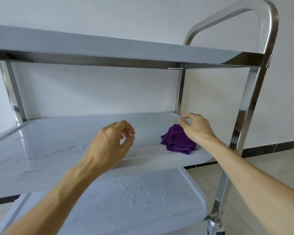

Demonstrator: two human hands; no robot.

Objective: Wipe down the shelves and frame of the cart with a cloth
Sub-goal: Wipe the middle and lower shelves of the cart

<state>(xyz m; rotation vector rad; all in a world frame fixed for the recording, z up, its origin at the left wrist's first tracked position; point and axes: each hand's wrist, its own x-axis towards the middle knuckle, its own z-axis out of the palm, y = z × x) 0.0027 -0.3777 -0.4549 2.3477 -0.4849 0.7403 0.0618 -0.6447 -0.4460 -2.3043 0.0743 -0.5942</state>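
A crumpled purple cloth (176, 141) lies on the right part of the cart's middle shelf (58, 146), which shines with wet streaks. My right hand (196, 128) hovers just above and behind the cloth, fingers loosely curled, holding nothing. My left hand (109, 143) floats over the middle of the same shelf, fingers bent and apart, empty. The top shelf (109, 46) runs above both hands. The bottom shelf (134, 200) shows below, speckled with droplets. The steel frame post (244, 107) rises at the right into a curved handle (265, 19).
A white wall stands right behind the cart. Steel posts (12, 92) hold the shelves at the left rear and at the right rear (180, 92). A caster (215, 226) sits at the bottom right on pale floor tiles with a dark skirting strip (265, 148).
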